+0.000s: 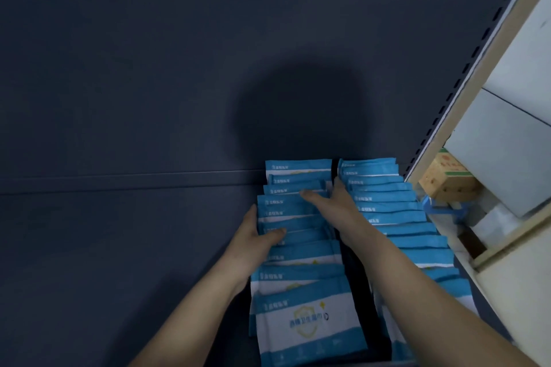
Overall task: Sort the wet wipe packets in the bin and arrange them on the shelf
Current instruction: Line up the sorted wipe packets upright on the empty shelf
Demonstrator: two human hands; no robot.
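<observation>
At the bottom middle of the picture we see the front packet (310,322), blue and white, leaning back at the head of the left row of wet wipe packets (286,208). The row runs up the picture on the dark shelf (119,247).

A little higher, our left hand (253,244) lies on the left side of this row. Its fingers look straight and flat against the packet edges, and its thumb rests on the tops. It presses; it does not grab.

Higher still, our right hand (340,208) sits in the dark gap between this row and the right row of packets (387,208). Its fingers point up along the gap and look straight, though part of them is hidden. Its thumb lies over the packet tops.

We think the step is to square up the left row. To do it well, we should push in from both sides with the same soft force, so the edges line up and no packet pops up. We should slide our hands along the row bit by bit, keep the gap between the rows even, and not bump the right row.

Beyond the rows we see a round shadow (298,110) on the back panel (149,83). At the right middle sits a cardboard box (447,179). We cannot see the bin.
</observation>
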